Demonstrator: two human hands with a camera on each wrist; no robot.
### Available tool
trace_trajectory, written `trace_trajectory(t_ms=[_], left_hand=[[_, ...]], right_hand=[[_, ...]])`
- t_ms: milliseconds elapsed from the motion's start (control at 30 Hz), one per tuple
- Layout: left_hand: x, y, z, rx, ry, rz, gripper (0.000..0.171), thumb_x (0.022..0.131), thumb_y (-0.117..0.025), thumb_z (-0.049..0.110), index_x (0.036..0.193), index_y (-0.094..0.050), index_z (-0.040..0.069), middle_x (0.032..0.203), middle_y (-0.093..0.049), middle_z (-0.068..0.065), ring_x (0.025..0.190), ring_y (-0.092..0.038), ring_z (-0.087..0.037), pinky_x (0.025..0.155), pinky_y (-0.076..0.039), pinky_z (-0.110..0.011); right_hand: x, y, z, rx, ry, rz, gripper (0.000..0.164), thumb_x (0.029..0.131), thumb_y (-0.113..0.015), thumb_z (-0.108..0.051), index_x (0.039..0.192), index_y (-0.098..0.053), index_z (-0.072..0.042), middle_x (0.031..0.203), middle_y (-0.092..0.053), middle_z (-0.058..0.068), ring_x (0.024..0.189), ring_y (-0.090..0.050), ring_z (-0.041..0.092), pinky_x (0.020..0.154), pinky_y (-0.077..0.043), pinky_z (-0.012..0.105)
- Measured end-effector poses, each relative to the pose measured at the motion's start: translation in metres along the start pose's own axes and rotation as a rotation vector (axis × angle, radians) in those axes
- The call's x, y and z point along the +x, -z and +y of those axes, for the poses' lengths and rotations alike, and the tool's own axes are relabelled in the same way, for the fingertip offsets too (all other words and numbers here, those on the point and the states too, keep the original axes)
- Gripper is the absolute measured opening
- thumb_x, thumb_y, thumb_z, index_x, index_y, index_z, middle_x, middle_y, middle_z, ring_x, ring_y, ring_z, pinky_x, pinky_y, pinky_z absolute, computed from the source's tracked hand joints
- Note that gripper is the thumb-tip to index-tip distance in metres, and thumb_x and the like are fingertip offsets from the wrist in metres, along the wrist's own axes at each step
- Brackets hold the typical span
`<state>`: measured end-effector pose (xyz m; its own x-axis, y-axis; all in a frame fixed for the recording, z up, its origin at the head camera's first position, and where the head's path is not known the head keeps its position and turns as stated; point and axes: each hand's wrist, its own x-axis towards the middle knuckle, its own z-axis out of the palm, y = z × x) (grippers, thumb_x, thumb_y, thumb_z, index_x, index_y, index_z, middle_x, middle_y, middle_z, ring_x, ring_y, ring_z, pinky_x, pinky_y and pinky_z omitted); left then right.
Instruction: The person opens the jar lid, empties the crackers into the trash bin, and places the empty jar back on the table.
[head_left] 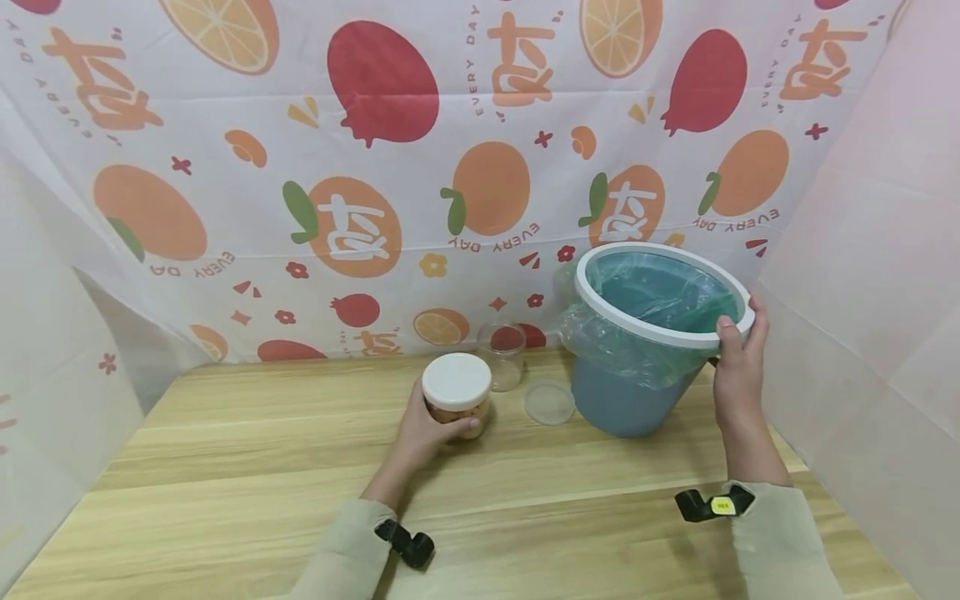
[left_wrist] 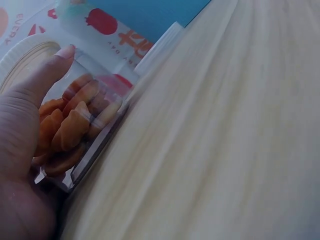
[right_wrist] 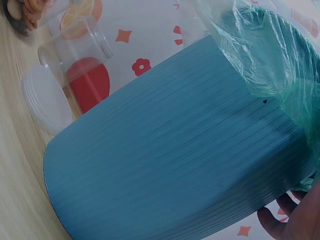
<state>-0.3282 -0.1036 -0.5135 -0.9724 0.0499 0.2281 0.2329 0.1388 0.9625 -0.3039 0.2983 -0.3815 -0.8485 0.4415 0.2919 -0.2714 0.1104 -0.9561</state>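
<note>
My left hand (head_left: pixel 423 429) grips a clear jar with a white lid (head_left: pixel 457 383), standing on the table. Through its wall in the left wrist view, several orange-brown, shell-shaped pieces (left_wrist: pixel 72 127) show. On the right, my right hand (head_left: pixel 740 375) holds the white rim (head_left: pixel 652 329) of a blue trash bin (head_left: pixel 630 404), thumb on top and fingers around the outside. A thin green plastic bag (head_left: pixel 615 354) lines the bin and hangs over its outer wall. The bin's base is near the table; whether it fully touches, I cannot tell.
Between the held jar and the bin stands a second clear jar (head_left: pixel 505 371) without a lid. A translucent lid (head_left: pixel 549 402) lies flat in front of it, close to the bin. Behind the wooden table (head_left: pixel 262 467) hangs a fruit-printed cloth (head_left: pixel 420 200); pale cloth also borders both sides.
</note>
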Motion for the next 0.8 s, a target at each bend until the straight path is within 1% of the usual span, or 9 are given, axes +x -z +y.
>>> trace_trajectory(t_ms=[133,200,367,567,800], left_hand=[[0.002,-0.007,0.001,0.005,-0.025,-0.02,0.105,0.069,-0.094,0.011,0.153,-0.031,0.011,0.148,-0.047,-0.012,0.139,-0.045,-0.028,0.12,-0.032,-0.047],[0.003,-0.009,0.001,0.003,-0.026,-0.026,0.105,0.068,-0.094,0.011,0.153,-0.031,0.012,0.148,-0.047,-0.01,0.138,-0.045,-0.027,0.12,-0.032,-0.047],[0.004,-0.017,-0.001,-0.011,-0.034,-0.039,0.105,0.068,-0.094,0.01,0.152,-0.032,0.012,0.147,-0.048,-0.01,0.137,-0.047,-0.026,0.119,-0.033,-0.046],[0.006,-0.032,-0.001,-0.026,-0.045,-0.047,0.104,0.066,-0.095,0.011,0.151,-0.034,0.011,0.146,-0.049,-0.011,0.136,-0.048,-0.027,0.119,-0.034,-0.047],[0.009,-0.048,0.001,-0.034,-0.053,-0.047,0.104,0.066,-0.096,0.012,0.151,-0.036,0.014,0.146,-0.051,-0.009,0.137,-0.048,-0.026,0.119,-0.034,-0.048]], right_hand=[[0.001,0.001,0.0,-0.001,-0.005,0.005,0.06,0.103,-0.041,-0.04,0.158,-0.015,-0.038,0.165,-0.024,-0.001,0.144,-0.031,0.021,0.124,-0.023,0.057],[0.001,0.001,0.0,0.0,-0.007,0.006,0.06,0.103,-0.041,-0.04,0.157,-0.015,-0.038,0.165,-0.024,-0.001,0.144,-0.031,0.022,0.123,-0.024,0.057],[0.001,0.001,0.001,0.007,-0.01,0.006,0.061,0.103,-0.042,-0.039,0.158,-0.015,-0.038,0.166,-0.023,-0.001,0.145,-0.03,0.021,0.124,-0.023,0.056],[0.001,0.0,0.0,0.009,-0.012,0.009,0.061,0.103,-0.042,-0.04,0.158,-0.016,-0.037,0.166,-0.023,-0.001,0.145,-0.029,0.02,0.124,-0.022,0.056],[0.001,0.0,-0.001,-0.001,-0.005,0.004,0.06,0.104,-0.041,-0.04,0.158,-0.016,-0.037,0.165,-0.024,-0.001,0.144,-0.029,0.022,0.122,-0.023,0.058]])
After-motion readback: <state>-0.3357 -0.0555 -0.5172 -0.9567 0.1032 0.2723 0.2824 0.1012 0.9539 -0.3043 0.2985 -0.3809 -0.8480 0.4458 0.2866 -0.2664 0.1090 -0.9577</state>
